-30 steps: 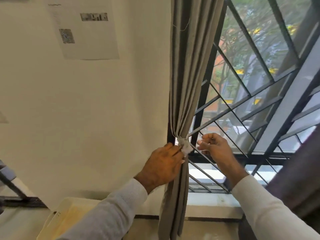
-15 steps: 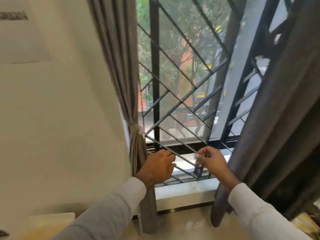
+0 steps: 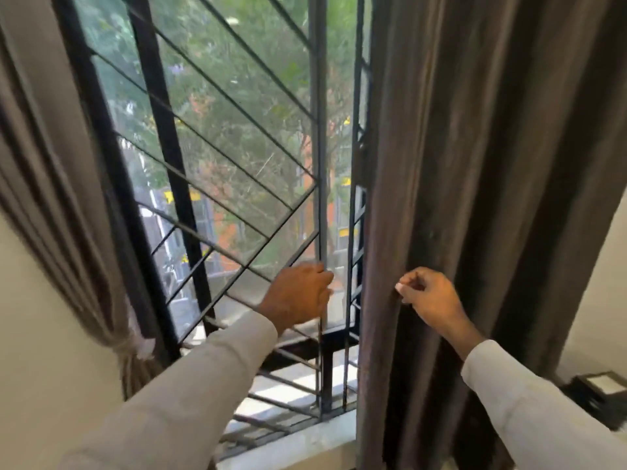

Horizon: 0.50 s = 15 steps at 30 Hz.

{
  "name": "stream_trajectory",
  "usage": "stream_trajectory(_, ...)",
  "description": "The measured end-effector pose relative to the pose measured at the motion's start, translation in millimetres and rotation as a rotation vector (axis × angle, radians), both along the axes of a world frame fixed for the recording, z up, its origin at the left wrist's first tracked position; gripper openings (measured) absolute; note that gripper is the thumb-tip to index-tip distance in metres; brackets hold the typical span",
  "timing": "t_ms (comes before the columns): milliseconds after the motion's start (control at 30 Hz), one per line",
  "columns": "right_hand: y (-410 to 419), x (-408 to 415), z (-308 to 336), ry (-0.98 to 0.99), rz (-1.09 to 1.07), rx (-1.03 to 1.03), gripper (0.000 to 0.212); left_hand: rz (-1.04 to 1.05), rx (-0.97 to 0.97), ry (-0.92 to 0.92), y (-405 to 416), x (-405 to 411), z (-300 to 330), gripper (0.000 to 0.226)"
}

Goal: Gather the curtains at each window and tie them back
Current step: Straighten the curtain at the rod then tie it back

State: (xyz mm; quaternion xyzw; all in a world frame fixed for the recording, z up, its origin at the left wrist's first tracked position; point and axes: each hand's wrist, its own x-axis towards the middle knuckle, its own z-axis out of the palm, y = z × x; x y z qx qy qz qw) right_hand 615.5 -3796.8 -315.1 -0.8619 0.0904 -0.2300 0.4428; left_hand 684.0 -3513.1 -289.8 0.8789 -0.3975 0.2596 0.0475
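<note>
At the window: left curtain [image 3: 68,198] at 9 o'clock already hangs bunched, its pale tie [image 3: 137,346] knotted round it at 8 o'clock; right curtain [image 3: 475,198] at 3 o'clock hangs loose and untied from top to sill [image 3: 291,446].

Step in hand: as I judge it, gathering that dark right curtain, so the task looks about half done at this window.

My right hand [image 3: 429,296]: at 4 o'clock, fingers curled, fingertips pinching the curtain's inner edge fold; a narrow grip on cloth alone.

My left hand [image 3: 298,295]: near 6 o'clock, in front of the window grille [image 3: 237,205], fingers curled loosely. Whether they hold a bar or nothing, I cannot tell; it is apart from the dark cloth.

Doing it well: I would sweep the pinched edge toward 3 o'clock, folding pleat on pleat into my palm instead of dragging one fold, then bring my left hand across to close round the whole bundle at about the same height as the tie on the other side.

Watch for: heavy cloth slipping out of a fingertip pinch; a fuller grasp seems safer. No second tie is in view, so I must find one.

Also nearby: dark box [image 3: 600,391] low at 4 o'clock, beyond the curtain.
</note>
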Motion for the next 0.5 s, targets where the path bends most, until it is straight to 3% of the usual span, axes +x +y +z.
stream_trajectory(267,-42.9,71.8,153.6,-0.266,-0.064,-0.093,0.015,-0.105,-0.092,-0.313,-65.4,75.6,161.3,0.033)
stream_trajectory(500,-58.9,111.5,281.0,-0.474,-0.124,-0.117,0.008,-0.185,-0.416,-0.433,-100.7,131.3,304.5,0.028)
